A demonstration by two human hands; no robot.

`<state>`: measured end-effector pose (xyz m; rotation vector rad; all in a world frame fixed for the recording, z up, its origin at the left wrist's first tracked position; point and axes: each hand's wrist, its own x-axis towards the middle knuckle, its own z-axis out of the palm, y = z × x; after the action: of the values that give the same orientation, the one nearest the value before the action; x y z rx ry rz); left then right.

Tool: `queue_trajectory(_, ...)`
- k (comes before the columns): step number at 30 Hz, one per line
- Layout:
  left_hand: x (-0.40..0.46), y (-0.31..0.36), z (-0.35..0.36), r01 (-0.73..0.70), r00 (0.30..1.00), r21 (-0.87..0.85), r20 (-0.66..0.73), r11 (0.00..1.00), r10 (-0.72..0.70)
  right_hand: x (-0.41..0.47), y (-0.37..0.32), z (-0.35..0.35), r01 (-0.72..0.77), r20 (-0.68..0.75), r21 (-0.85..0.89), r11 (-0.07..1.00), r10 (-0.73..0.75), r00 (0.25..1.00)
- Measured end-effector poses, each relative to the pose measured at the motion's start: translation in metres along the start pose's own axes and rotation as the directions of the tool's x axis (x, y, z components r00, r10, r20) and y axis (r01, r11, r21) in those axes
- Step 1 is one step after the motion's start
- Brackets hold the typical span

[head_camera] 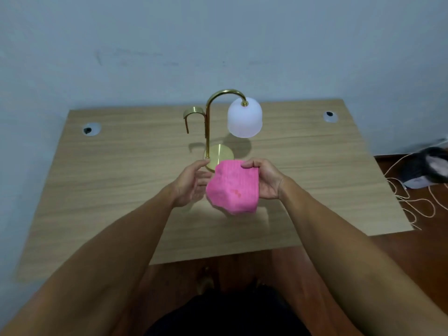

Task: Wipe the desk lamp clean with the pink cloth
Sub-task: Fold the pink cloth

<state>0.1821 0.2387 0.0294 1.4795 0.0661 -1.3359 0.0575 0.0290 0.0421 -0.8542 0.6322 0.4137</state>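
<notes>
Cloth: one, pink (232, 190), mid-frame, held off the desk (315, 180).
Right hand (265, 179): clenched on the cloth's right edge.
Left hand (191, 183): spread open at its left side; contact unclear.
Lamp (219, 132): one, just above the hands, untouched.
Advice: bunch the cloth, steady the base, wipe shade downward.
Desk holes: two.

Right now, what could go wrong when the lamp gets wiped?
The lamp may tip: its thin stem rises from a small round base, and the white shade hangs off to one side, so a hard push with the cloth could topple it. The shade dangles from the curved neck, so rubbing it might set it swinging. The right hand grips the cloth; the left hand could steady the base.
</notes>
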Motion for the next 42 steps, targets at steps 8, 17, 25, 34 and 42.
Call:
queue_trajectory(8, 0.004, -0.008, 0.084, -0.107, 0.994, -0.126, 0.018, 0.986, 0.111, -0.052, -0.019, -0.064, -0.016, -0.028, 0.002, 1.000, 0.016, 0.999)
queue_trajectory(17, 0.028, -0.031, 0.206, -0.010, 0.998, -0.238, 0.051, 0.971, 0.023, -0.109, -0.035, -0.159, -0.052, -0.032, -0.016, 0.999, 0.052, 0.998)
queue_trajectory(25, 0.056, -0.056, 0.276, -0.052, 0.999, -0.184, -0.004, 0.982, 0.052, -0.136, -0.023, -0.235, -0.083, -0.209, -0.181, 0.980, 0.044, 0.977)
queue_trajectory(34, 0.105, -0.073, 0.308, 0.005, 0.997, -0.034, -0.079, 0.999, -0.008, -0.128, 0.005, -0.279, -0.049, -0.418, -0.352, 0.935, -0.110, 0.902)
queue_trajectory(42, 0.132, -0.080, 0.318, -0.009, 0.973, 0.067, -0.231, 0.998, 0.024, -0.107, 0.019, -0.298, -0.068, -0.489, -0.730, 0.680, -0.450, 0.748)
